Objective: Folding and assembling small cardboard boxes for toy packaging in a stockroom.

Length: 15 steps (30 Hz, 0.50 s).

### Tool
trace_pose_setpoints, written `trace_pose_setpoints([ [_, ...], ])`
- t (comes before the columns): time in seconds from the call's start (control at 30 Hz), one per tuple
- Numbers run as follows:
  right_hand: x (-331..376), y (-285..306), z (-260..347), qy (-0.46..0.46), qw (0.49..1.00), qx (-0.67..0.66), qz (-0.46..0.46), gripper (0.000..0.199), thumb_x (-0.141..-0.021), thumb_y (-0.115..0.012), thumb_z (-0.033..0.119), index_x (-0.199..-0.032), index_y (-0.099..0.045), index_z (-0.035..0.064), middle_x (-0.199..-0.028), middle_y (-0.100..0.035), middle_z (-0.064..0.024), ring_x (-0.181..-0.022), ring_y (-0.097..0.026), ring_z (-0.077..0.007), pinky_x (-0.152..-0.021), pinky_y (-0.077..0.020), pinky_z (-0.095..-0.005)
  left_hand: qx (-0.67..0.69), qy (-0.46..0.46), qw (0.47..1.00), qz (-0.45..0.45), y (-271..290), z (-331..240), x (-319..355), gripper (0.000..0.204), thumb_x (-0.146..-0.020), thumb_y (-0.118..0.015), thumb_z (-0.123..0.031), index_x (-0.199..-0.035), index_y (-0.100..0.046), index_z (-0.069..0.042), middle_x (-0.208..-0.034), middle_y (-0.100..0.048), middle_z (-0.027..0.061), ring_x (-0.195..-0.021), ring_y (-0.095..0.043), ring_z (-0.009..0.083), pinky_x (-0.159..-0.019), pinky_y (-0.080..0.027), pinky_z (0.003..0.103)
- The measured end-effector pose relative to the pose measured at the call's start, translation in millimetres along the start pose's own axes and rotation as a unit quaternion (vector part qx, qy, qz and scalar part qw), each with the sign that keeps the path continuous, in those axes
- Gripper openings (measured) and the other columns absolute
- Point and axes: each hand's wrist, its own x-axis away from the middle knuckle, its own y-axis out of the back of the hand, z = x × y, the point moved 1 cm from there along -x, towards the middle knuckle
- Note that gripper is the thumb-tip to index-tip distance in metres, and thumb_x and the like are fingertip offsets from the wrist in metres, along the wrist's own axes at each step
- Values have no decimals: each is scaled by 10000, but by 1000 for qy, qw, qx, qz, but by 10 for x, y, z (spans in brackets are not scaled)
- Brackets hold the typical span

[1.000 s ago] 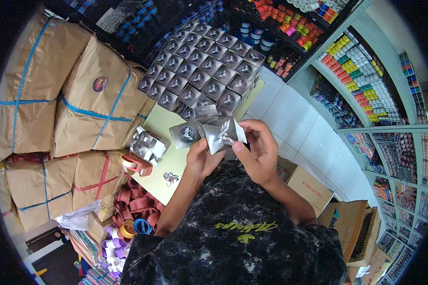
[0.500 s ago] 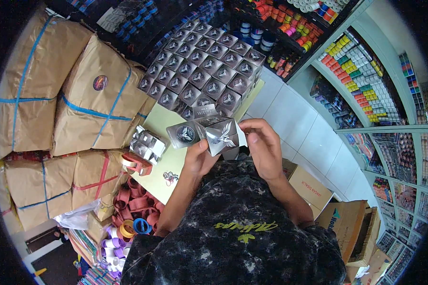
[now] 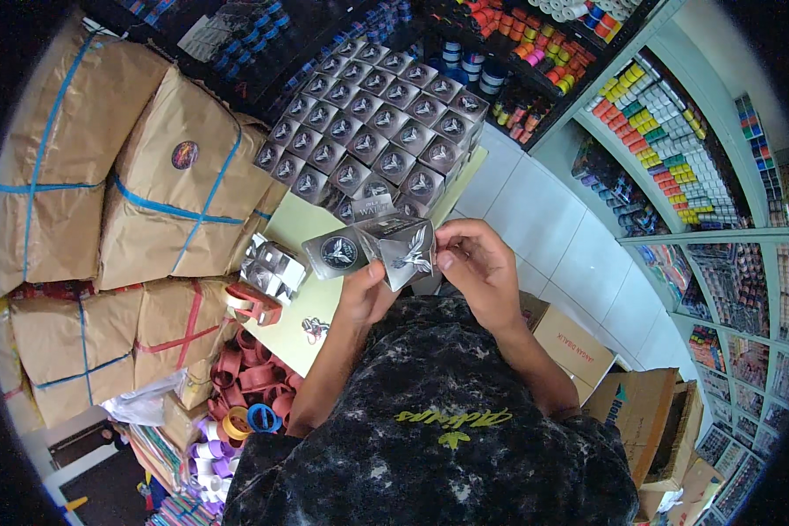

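Between my hands is a small grey cardboard box (image 3: 398, 250) with a silver winged emblem and its printed flaps standing out. My left hand (image 3: 366, 294) grips its lower left side, thumb on the front face. My right hand (image 3: 478, 272) pinches at the box's right edge, where the flap was white a moment before. Beyond it stands a large block of matching closed boxes (image 3: 377, 123), stacked in rows on the pale yellow table (image 3: 311, 294). To the left lies a bundle of flattened silver-grey boxes (image 3: 272, 267).
A red tape dispenser (image 3: 252, 302) and a small dark tangled item (image 3: 315, 329) lie at the table's left. Below are red rings (image 3: 254, 377) and purple-white spools (image 3: 210, 460). Paper-wrapped parcels (image 3: 175, 167) pile up left. Cardboard cartons (image 3: 644, 421) and thread shelves (image 3: 657, 140) stand right.
My right hand has moved slightly left, its fingers closing at the box's right edge. The white flap edge there is now folded out of sight. My left hand keeps its hold.
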Motion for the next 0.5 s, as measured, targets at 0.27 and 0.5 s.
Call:
trace_pose_setpoints([
  [0.27,-30,-6,-49,69,995,67,-20,243,-922,-694,-22,-1159,-640,-19,-1119,-595,-87,-1044,-596,-151,-930,-490,-305,-6,21,1000,11,49,22,38,838,-873,-764,-362,-1492,-363,36,-1458,-515,207,-1346,-513,350,-1160,-364,511],
  [0.5,-50,-2,-36,95,994,60,-1,326,-858,-774,-19,-1154,-637,-23,-1141,-572,-105,-1041,-613,-173,-911,-525,-319,-17,5,1000,-15,-31,-10,2,829,-865,-773,-348,-1489,-373,25,-1445,-525,195,-1333,-520,347,-1158,-365,500],
])
